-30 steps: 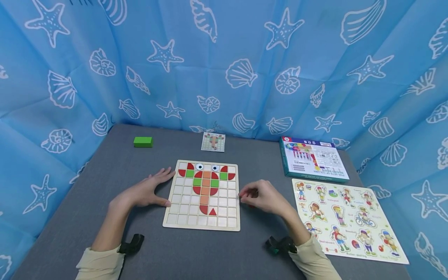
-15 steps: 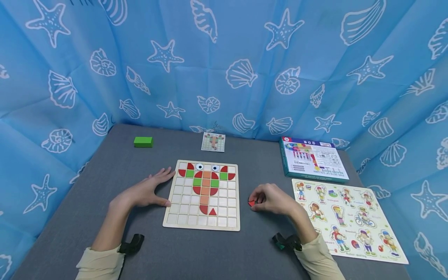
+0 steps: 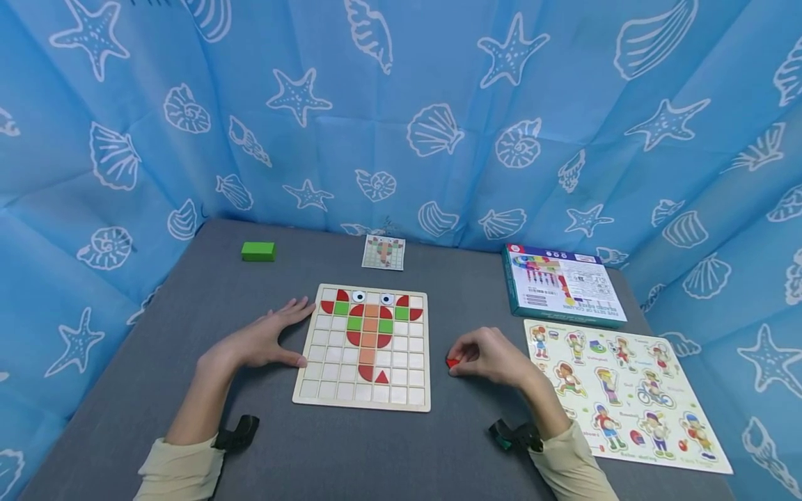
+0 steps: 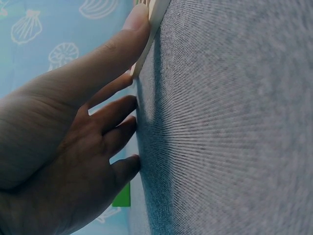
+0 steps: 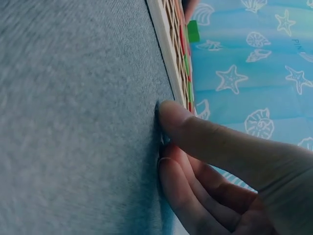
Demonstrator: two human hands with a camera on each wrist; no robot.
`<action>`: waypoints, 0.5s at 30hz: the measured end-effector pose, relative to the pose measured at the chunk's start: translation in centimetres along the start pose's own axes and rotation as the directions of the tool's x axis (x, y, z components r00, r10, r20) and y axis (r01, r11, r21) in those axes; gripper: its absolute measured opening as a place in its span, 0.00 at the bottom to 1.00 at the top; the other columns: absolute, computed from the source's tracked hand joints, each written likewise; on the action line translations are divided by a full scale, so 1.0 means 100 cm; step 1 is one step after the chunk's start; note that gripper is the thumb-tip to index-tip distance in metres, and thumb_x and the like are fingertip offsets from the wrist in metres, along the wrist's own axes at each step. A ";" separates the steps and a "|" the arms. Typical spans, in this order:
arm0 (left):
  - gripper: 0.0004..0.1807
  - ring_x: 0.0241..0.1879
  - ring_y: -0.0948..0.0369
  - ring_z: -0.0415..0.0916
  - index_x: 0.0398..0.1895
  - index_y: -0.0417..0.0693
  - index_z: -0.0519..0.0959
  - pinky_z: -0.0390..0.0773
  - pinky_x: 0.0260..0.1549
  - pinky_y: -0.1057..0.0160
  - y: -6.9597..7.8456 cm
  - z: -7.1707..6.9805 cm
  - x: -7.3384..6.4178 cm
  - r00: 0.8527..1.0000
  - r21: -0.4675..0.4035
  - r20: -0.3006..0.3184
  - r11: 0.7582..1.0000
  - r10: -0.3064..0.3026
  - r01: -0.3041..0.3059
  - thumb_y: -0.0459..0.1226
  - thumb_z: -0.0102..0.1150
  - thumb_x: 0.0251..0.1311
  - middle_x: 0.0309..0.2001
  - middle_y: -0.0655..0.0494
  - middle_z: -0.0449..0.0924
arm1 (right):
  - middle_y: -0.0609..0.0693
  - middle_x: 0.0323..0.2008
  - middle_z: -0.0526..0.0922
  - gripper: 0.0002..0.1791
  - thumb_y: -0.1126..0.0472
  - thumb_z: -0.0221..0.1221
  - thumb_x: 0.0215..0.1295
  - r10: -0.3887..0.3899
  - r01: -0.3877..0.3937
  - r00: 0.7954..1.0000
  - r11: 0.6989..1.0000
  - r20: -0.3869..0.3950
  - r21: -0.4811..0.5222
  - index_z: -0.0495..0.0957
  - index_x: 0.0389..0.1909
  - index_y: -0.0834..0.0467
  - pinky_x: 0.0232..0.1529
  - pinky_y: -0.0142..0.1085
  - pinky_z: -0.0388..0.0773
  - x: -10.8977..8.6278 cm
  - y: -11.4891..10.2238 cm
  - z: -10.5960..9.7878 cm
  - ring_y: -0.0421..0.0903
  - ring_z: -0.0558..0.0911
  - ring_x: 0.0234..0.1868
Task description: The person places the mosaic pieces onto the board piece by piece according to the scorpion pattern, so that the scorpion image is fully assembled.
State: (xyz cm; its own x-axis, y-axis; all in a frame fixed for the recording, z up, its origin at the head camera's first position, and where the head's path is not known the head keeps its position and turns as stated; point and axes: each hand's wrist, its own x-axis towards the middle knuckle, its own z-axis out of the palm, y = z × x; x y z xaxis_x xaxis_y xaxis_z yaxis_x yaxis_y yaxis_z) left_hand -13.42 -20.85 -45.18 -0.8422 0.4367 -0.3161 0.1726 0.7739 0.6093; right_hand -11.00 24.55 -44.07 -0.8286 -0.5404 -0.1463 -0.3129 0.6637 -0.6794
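Observation:
A square wooden grid board [image 3: 326, 391] lies on the grey table, with red, green and orange tiles and two eye tiles forming a figure in its cells. My left hand [image 3: 260, 341] rests at the board's left edge, thumb and a fingertip touching it, fingers spread. To the right of the board, my right hand [image 3: 489, 356] pinches a small red piece [image 3: 452, 362] just at the tabletop. The fingers cover most of that piece, so its full shape is hidden. In the right wrist view the thumb [image 5: 176, 117] and fingers nearly meet, and the piece cannot be seen.
A small pattern card [image 3: 383, 252] lies behind the board. At the back left is a green block [image 3: 258, 251]. On the right are a boxed set [image 3: 567, 285] and a picture puzzle board [image 3: 626, 396] with sports figures. A blue shell-patterned curtain [image 3: 401, 104] surrounds the table.
My right hand has moved right, away from the board's right edge, and a red piece now shows in its fingers. My left hand has stayed at the board.

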 end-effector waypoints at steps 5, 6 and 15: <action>0.62 0.88 0.32 0.40 0.89 0.47 0.55 0.41 0.84 0.25 0.002 0.000 0.000 1.000 0.001 -0.002 1.000 0.001 -0.001 0.49 0.83 0.57 0.88 0.33 0.44 | 0.45 0.33 0.91 0.04 0.64 0.76 0.64 -0.011 0.011 1.000 1.000 0.005 0.008 0.91 0.39 0.55 0.36 0.27 0.84 -0.001 -0.001 -0.001 0.32 0.83 0.32; 0.62 0.88 0.32 0.40 0.89 0.47 0.55 0.41 0.84 0.25 0.003 0.000 0.000 1.000 0.001 -0.002 1.000 0.001 -0.001 0.49 0.83 0.57 0.88 0.33 0.44 | 0.46 0.34 0.92 0.04 0.64 0.75 0.65 -0.015 0.015 1.000 1.000 0.007 0.013 0.91 0.39 0.55 0.37 0.27 0.84 -0.001 -0.001 -0.001 0.33 0.83 0.32; 0.62 0.88 0.32 0.40 0.88 0.47 0.55 0.41 0.83 0.25 0.004 0.000 0.000 1.000 -0.004 0.000 1.000 0.002 -0.002 0.48 0.83 0.57 0.88 0.33 0.44 | 0.53 0.38 0.94 0.07 0.63 0.73 0.69 -0.070 0.063 0.997 0.972 0.024 0.225 0.92 0.45 0.59 0.39 0.26 0.85 0.003 -0.021 0.014 0.34 0.84 0.34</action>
State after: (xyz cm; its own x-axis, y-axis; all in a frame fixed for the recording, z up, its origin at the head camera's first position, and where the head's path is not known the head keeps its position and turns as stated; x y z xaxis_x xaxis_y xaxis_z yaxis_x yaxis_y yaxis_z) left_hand -13.31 -20.56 -44.93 -0.8421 0.4382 -0.3144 0.1725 0.7712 0.6128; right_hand -9.93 22.28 -43.66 -0.7932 -0.5980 -0.1155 -0.2519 0.4948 -0.8317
